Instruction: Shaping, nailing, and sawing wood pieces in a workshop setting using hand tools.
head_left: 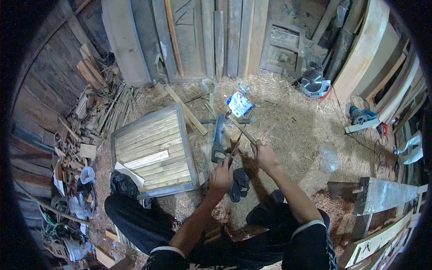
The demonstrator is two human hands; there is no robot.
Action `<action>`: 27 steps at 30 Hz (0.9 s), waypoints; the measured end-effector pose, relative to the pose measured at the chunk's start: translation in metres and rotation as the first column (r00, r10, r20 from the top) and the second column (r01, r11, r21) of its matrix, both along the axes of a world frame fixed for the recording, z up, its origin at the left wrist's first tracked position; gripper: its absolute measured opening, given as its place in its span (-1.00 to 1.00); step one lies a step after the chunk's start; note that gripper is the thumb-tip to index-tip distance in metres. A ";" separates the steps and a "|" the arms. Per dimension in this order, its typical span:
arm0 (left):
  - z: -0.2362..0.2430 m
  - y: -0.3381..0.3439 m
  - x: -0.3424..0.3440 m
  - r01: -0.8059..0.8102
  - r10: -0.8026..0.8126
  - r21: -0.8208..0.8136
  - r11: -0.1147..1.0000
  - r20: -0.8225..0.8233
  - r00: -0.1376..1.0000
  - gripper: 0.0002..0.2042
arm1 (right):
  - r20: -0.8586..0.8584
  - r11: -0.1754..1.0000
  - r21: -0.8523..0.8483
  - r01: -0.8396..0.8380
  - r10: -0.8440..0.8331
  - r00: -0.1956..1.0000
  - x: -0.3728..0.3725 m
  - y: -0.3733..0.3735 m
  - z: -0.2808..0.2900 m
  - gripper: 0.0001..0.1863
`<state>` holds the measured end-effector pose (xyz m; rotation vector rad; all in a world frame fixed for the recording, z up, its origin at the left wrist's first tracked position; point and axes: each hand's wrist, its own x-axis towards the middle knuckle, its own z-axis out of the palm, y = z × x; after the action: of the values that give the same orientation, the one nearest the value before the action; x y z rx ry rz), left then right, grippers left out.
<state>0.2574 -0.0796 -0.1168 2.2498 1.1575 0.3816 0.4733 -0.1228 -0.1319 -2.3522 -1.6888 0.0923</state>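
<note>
My right hand (pixel 266 158) is closed around the wooden handle of a hammer (pixel 243 128), whose head points away from me. In my left hand (pixel 220 177) is a slim tool (pixel 236 146) with a dark handle and thin shaft; whether it is a chisel or a file I cannot tell. Its shaft appears to cross a small wooden block (pixel 234 135) under the hammer handle. Just left of the block lies a handsaw (pixel 218 135) with a dark grip. Beyond the hammer head rests a blue and white plastic package (pixel 240 104).
A framed slatted wooden panel (pixel 189 157) lies to my left, with loose strips on it. Scrap wood (pixel 103 114) is heaped at the far left. A circular saw (pixel 313 84) and a teal power tool (pixel 358 115) sit at the right. Sawdust covers the floor (pixel 288 117).
</note>
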 end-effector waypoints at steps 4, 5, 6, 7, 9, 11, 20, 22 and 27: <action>-0.003 0.008 -0.019 -0.060 0.060 -0.037 0.998 0.002 0.998 -0.54 | -0.162 0.989 -0.150 -0.014 -0.011 0.987 -0.019 0.024 0.052 -0.65; -0.006 0.007 -0.017 -0.070 0.069 -0.047 0.996 -0.029 0.997 -0.55 | -0.117 0.994 -0.108 0.017 -0.030 0.993 -0.018 0.023 0.054 -0.64; -0.007 0.010 -0.016 -0.078 0.076 -0.045 0.996 -0.028 0.997 -0.55 | -0.082 0.997 -0.067 0.036 -0.041 0.996 -0.020 0.024 0.061 -0.64; -0.009 0.012 -0.019 -0.068 0.067 -0.029 0.997 -0.045 0.997 -0.55 | -0.084 0.997 -0.071 0.032 -0.038 0.996 -0.022 0.028 0.076 -0.64; -0.015 0.015 -0.022 -0.062 0.061 -0.016 0.998 -0.066 0.996 -0.55 | -0.163 0.981 0.146 0.128 -0.104 0.981 -0.021 0.040 0.101 -0.63; -0.023 0.017 -0.024 -0.122 0.123 -0.018 0.992 0.049 0.991 -0.54 | -0.219 0.974 0.094 0.207 -0.183 0.958 -0.024 0.047 0.092 -0.63; -0.048 0.021 -0.022 -0.098 0.091 0.114 0.989 0.068 0.994 -0.59 | -0.061 0.984 -0.178 0.014 -0.026 0.998 -0.012 0.042 0.025 -0.62; -0.036 0.013 -0.015 -0.083 0.079 0.109 0.991 0.039 0.996 -0.60 | -0.072 0.986 -0.163 0.025 -0.037 0.997 -0.009 0.042 0.059 -0.64; -0.020 0.008 -0.008 -0.047 0.042 0.108 0.993 0.045 0.998 -0.62 | -0.173 0.975 -0.176 0.137 -0.168 0.971 -0.003 0.034 0.022 -0.63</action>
<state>0.2496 -0.0717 -0.1367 2.3001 1.1924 0.5198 0.4703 -0.0884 -0.1104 -2.4924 -1.4574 0.4244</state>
